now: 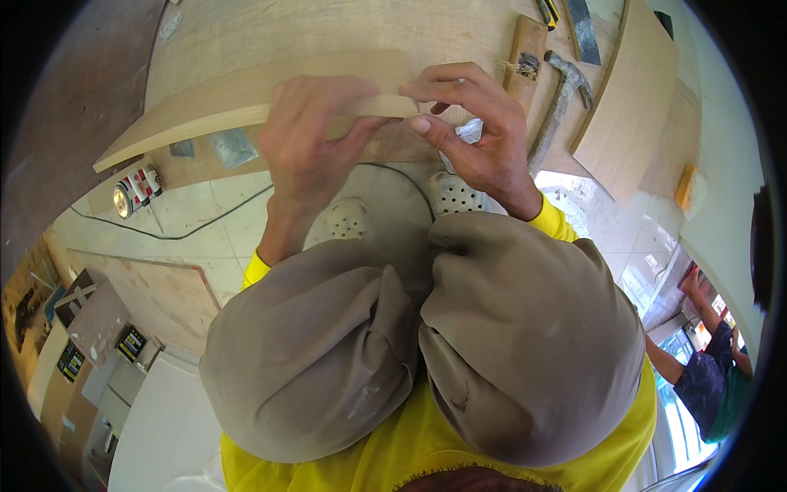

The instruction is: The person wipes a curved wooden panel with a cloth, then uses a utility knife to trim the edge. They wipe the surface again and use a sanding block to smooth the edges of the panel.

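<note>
A long, pale wooden board (pixel 197 119) is held up in front of my knees, its narrow edge turned toward me. My left hand (pixel 311 135) wraps over it near its right end, thumb below and fingers on top, slightly blurred. At that right end my right hand (pixel 484 123) pinches the corner between thumb and fingertips. Whether a thin strip is also in that pinch is too small to tell. Just right of my right hand lie a wooden hand plane (pixel 525 61) with shavings in it and a claw hammer (pixel 561 107).
A second board (pixel 631 98) lies at right, near a dark metal strip (pixel 584 33) and a yellow utility knife (pixel 548 13). A black cable (pixel 221 220) crosses the tiled floor beside a red-and-white can-like object (pixel 138 193). Another person (pixel 709 369) sits at far right.
</note>
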`<control>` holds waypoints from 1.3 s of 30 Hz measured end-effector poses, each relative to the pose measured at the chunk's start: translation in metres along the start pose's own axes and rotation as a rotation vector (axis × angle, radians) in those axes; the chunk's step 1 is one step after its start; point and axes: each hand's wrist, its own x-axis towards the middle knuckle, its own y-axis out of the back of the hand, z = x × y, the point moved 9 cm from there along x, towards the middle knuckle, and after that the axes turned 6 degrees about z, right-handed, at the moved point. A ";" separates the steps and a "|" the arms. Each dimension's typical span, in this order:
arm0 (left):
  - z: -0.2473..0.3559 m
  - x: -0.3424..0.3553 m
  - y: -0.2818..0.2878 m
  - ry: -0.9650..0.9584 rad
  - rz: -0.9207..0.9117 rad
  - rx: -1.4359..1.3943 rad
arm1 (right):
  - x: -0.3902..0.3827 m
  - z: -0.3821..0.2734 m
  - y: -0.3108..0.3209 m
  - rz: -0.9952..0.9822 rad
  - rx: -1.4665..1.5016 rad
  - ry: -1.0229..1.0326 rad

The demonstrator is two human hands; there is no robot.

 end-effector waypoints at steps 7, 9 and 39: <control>0.009 -0.014 0.006 0.035 0.016 0.034 | -0.009 -0.005 -0.003 -0.009 0.045 0.084; 0.010 -0.020 0.006 0.031 0.022 0.017 | -0.025 0.025 0.001 0.049 0.193 -0.133; 0.021 -0.152 -0.031 -0.154 -0.274 0.017 | -0.062 0.207 -0.062 0.031 0.331 -1.051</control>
